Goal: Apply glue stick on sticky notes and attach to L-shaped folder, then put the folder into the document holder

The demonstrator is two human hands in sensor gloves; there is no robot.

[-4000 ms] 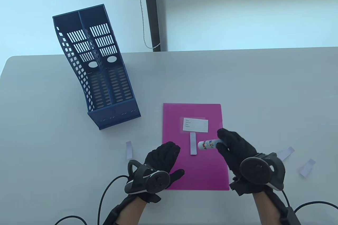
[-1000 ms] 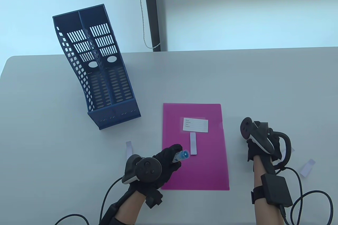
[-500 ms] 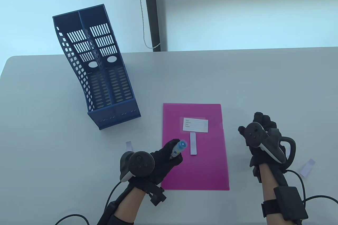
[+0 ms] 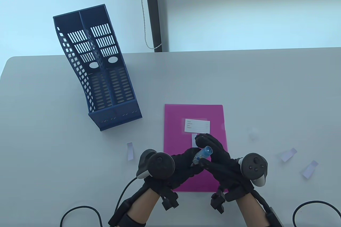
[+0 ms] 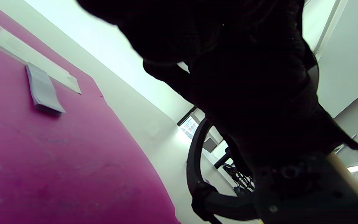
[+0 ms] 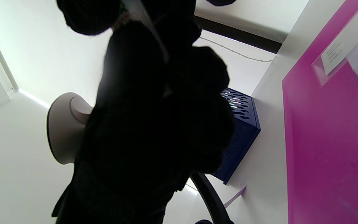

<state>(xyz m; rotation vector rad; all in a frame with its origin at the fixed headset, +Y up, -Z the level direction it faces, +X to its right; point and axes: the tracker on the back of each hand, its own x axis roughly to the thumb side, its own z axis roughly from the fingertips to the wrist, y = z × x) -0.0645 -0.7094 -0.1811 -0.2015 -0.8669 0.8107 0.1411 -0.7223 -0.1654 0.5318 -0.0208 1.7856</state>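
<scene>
Both gloved hands meet over the lower half of the pink L-shaped folder (image 4: 221, 120). My left hand (image 4: 190, 160) grips the base of the uncapped glue stick (image 4: 203, 154), whose blue tip points up and to the right. My right hand (image 4: 205, 150) curls round the same tube from the right, fingers above it and thumb below. A pad of pale sticky notes (image 4: 194, 137) lies on the folder under its white label (image 4: 197, 126), half hidden by the right fingers. The left wrist view shows the pad (image 5: 43, 90) on the folder (image 5: 57, 155); the right wrist view shows the folder (image 6: 331, 140).
The blue two-slot document holder (image 4: 98, 72) stands at the back left. Loose sticky notes lie left of the folder (image 4: 130, 151) and to its right (image 4: 287, 154), (image 4: 310, 169). A small white cap (image 4: 253, 132) sits right of the folder. Cables trail along the near edge.
My right hand has left the white cap on the table at the right and swung back left onto the glue stick. My left hand has carried the stick to the right over the folder.
</scene>
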